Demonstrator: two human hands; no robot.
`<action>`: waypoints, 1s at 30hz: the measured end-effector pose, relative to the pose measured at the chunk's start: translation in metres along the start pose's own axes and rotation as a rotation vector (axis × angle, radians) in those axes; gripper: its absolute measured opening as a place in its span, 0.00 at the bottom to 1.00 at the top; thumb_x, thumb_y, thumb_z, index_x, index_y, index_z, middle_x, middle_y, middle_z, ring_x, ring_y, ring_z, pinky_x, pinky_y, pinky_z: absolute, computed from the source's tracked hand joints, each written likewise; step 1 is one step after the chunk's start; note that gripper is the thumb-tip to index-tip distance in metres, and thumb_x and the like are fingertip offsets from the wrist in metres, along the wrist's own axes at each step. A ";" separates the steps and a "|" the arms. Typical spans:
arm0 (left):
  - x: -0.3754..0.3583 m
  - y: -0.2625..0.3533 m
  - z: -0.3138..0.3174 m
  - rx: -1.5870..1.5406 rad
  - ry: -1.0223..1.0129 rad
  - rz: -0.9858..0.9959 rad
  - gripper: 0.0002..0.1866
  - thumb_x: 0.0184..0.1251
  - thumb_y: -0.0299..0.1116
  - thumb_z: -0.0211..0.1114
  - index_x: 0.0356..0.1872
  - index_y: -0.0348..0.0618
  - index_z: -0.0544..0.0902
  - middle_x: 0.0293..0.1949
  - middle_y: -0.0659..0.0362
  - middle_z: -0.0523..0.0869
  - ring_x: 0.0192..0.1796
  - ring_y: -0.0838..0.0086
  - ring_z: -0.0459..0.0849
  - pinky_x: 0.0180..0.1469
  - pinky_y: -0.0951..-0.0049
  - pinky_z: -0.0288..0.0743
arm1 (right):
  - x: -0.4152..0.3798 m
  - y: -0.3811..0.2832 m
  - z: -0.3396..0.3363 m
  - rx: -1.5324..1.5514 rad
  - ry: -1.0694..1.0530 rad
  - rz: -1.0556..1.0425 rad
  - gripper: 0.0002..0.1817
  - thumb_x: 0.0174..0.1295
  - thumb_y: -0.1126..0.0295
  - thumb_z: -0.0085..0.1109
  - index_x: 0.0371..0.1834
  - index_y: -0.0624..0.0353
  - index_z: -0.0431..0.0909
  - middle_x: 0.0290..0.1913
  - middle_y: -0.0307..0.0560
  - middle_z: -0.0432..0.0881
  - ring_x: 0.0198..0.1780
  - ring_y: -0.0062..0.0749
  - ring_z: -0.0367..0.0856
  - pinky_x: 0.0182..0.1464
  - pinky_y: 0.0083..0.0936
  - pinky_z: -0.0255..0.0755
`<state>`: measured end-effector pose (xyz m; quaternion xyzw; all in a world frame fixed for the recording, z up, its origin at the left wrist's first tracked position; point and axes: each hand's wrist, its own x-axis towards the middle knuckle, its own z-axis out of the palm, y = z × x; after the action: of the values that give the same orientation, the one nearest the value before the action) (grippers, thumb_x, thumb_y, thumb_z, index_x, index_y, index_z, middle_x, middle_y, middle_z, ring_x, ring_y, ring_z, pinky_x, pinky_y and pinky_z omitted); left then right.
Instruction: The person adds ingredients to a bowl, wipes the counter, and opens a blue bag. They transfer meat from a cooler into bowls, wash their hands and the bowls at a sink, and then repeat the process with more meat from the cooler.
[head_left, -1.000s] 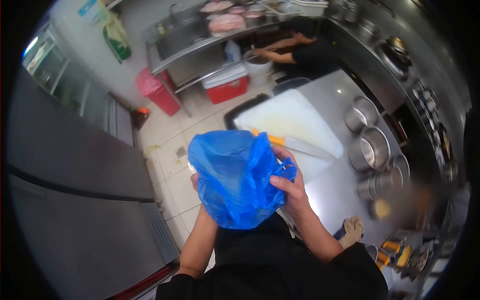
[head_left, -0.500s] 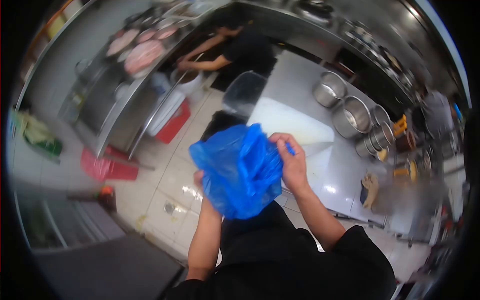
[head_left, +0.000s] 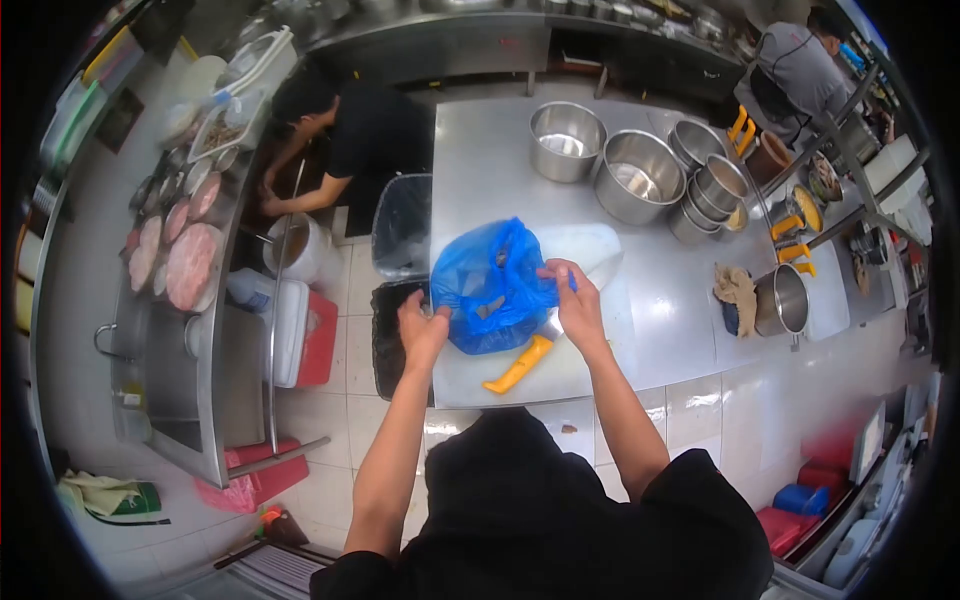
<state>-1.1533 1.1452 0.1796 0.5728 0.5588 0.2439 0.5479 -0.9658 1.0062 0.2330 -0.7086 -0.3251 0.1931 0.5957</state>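
Observation:
A blue plastic bag [head_left: 485, 280] hangs between my hands, above a white cutting board [head_left: 475, 378] on the steel table. My left hand [head_left: 425, 325] is at the bag's left edge, with fingers closed on it. On the right, my right hand [head_left: 578, 300] pinches the bag's gathered edge. Partly under the bag lies a knife with a yellow handle [head_left: 518, 365], its blade pointing to the upper right.
Steel pots [head_left: 640, 178] stand on the steel table [head_left: 480, 135]. A brown cloth [head_left: 735, 297] lies at the right. Black bins [head_left: 402, 230] are beside the table's left edge. One person in black [head_left: 375, 135] crouches at upper left; another in grey [head_left: 800, 70] is at upper right.
The view has turned and moved closer to the table. The bag is now over the cutting board, and the yellow knife handle has come into sight. My left hand shows more fully.

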 end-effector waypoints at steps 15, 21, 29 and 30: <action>0.014 0.099 0.001 0.335 -0.030 0.663 0.07 0.57 0.29 0.62 0.35 0.39 0.82 0.24 0.46 0.81 0.28 0.55 0.82 0.32 0.64 0.74 | -0.030 -0.059 -0.007 0.267 0.306 0.365 0.23 0.67 0.51 0.51 0.23 0.60 0.74 0.14 0.37 0.71 0.14 0.16 0.68 0.17 0.14 0.62; 0.044 0.122 -0.017 -0.128 -0.353 0.460 0.06 0.63 0.26 0.57 0.34 0.34 0.81 0.29 0.63 0.78 0.33 0.81 0.73 0.37 0.80 0.66 | -0.039 -0.085 0.010 0.459 0.400 0.389 0.13 0.63 0.61 0.60 0.30 0.60 0.77 0.23 0.39 0.78 0.20 0.18 0.75 0.21 0.14 0.69; 0.020 0.157 -0.003 -0.441 -0.929 0.540 0.15 0.72 0.33 0.49 0.51 0.33 0.74 0.46 0.57 0.81 0.50 0.74 0.77 0.57 0.75 0.66 | -0.030 -0.147 0.041 0.422 0.263 0.015 0.06 0.61 0.70 0.62 0.35 0.57 0.75 0.29 0.33 0.76 0.28 0.12 0.72 0.30 0.14 0.69; 0.006 0.166 -0.003 -0.456 -0.910 0.557 0.15 0.72 0.33 0.49 0.51 0.33 0.74 0.46 0.57 0.81 0.50 0.74 0.77 0.57 0.75 0.66 | -0.031 -0.154 0.038 0.415 0.242 -0.001 0.06 0.61 0.70 0.62 0.35 0.57 0.75 0.29 0.33 0.76 0.28 0.12 0.72 0.30 0.14 0.69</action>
<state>-1.0928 1.1895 0.3280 0.6127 0.0286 0.2222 0.7579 -1.0487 1.0240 0.3707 -0.5889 -0.2049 0.1691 0.7633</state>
